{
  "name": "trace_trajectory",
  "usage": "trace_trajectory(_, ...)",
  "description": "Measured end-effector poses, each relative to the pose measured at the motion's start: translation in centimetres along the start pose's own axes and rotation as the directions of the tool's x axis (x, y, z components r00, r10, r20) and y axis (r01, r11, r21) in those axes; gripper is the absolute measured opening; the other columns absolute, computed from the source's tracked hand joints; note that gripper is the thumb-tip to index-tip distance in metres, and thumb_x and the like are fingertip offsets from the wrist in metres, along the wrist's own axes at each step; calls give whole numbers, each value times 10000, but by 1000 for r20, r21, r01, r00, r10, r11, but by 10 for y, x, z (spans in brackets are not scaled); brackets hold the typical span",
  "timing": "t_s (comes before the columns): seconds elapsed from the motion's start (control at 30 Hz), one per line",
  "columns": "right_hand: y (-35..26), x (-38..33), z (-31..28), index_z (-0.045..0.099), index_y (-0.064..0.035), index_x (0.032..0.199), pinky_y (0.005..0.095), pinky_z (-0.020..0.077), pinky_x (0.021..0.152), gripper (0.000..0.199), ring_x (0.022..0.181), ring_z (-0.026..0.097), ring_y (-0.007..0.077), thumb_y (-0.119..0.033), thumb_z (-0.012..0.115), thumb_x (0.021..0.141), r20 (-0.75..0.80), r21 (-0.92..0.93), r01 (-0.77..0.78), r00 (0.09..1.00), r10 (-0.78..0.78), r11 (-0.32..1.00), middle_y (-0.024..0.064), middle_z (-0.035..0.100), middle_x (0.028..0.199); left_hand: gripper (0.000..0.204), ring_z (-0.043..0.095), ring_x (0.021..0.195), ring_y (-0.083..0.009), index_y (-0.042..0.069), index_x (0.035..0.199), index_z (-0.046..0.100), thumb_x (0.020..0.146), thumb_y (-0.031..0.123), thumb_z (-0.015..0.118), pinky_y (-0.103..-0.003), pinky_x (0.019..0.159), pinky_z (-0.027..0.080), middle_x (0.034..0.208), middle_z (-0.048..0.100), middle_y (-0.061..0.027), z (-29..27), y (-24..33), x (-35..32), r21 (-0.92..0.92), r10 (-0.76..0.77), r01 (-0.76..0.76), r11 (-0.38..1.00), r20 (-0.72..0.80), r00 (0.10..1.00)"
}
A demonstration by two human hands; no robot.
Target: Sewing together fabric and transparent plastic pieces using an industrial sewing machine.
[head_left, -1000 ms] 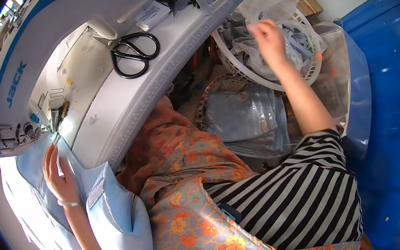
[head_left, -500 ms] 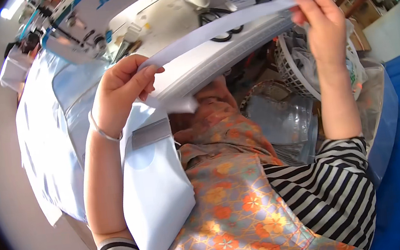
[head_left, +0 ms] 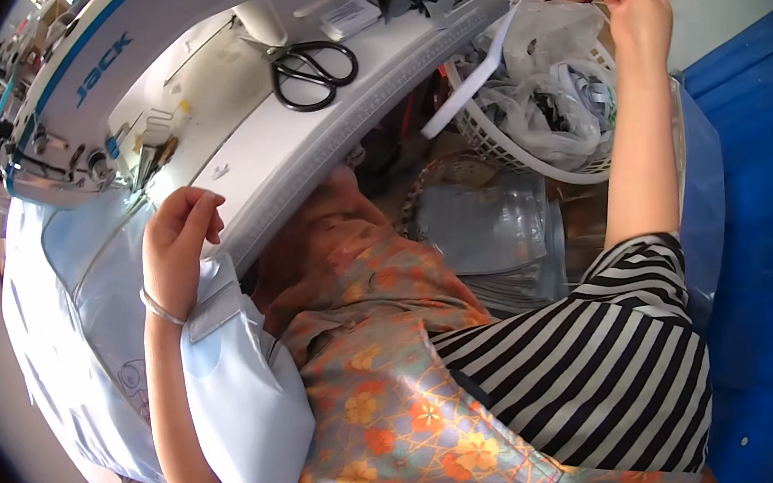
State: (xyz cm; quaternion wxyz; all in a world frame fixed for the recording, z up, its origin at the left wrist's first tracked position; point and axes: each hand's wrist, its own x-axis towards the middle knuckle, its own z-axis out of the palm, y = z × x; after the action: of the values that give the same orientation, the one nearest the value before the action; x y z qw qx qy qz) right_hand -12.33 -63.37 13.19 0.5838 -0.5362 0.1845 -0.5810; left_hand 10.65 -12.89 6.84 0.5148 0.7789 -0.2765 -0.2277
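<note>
My right hand (head_left: pixel 638 13), raised at the far right, pinches one end of a long pale strip of fabric (head_left: pixel 488 63). The strip arches away from the fingers and hangs down to the left, its lower end loose above a white basket. At the left, my left hand (head_left: pixel 179 238) is closed, thumb against curled fingers, with nothing visible in it. It hovers by the near edge of the sewing table (head_left: pixel 248 176). A folded light-blue cloth piece (head_left: pixel 247 403) with a grey band lies beside my left forearm and hangs over my lap.
A white sewing machine (head_left: pixel 74 96) stands at the back left. Black-handled scissors (head_left: pixel 313 75) rest on the table. The white basket (head_left: pixel 532 166) holds plastic bags and scraps. Below are stacked grey-blue pieces (head_left: pixel 486 229). Pale cloth (head_left: pixel 48 312) drapes at the left; a blue surface (head_left: pixel 770 223) lies right.
My left hand has let go of the strip and moved down and left. My right hand now holds the strip alone, its other end swinging free. The view has shifted to the right.
</note>
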Motion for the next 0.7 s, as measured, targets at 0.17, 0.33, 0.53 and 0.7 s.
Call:
trace_trajectory(0.17, 37, 84, -8, 555, 51, 1195, 371, 544, 898, 242, 1123, 651, 323, -79, 565, 991, -16, 60, -44, 999, 45, 997, 215, 651, 1144, 180, 517, 711, -74, -15, 1004, 648, 1021, 130, 542, -213, 666, 434, 772, 582, -1, 0, -20, 5, -6, -42, 42, 999, -13, 999)
trace_trajectory(0.33, 62, 175, -22, 514, 58, 1229, 413, 513, 980, 284, 1166, 614, 338, -101, 531, 994, -72, 156, 27, 997, -16, 987, 218, 623, 1178, 171, 507, 730, -60, -7, 1073, 644, 1029, 116, 533, -197, 686, 424, 840, 584, 6, 0, -39, 5, -134, -120, 108, 985, -84, 989)
trace_trajectory(0.53, 72, 231, -41, 465, 67, 1271, 464, 477, 1078, 336, 1218, 569, 356, -128, 490, 998, -57, 303, 83, 996, -69, 949, 221, 588, 1220, 161, 509, 758, -62, -8, 1091, 642, 1027, 85, 527, -197, 717, 422, 858, 584, -4, 0, -50, 4, -101, -17, 7, 995, -98, 995)
trace_trajectory(0.7, 110, 182, -55, 453, 131, 1294, 477, 454, 1107, 448, 1317, 496, 397, -226, 333, 1052, -108, 11, -109, 988, 109, 994, 262, 539, 1362, 160, 514, 768, -61, -5, 1099, 644, 1025, 81, 532, -198, 723, 423, 861, 593, -1, 0, -50, 3, -117, -21, 9, 993, -106, 994)
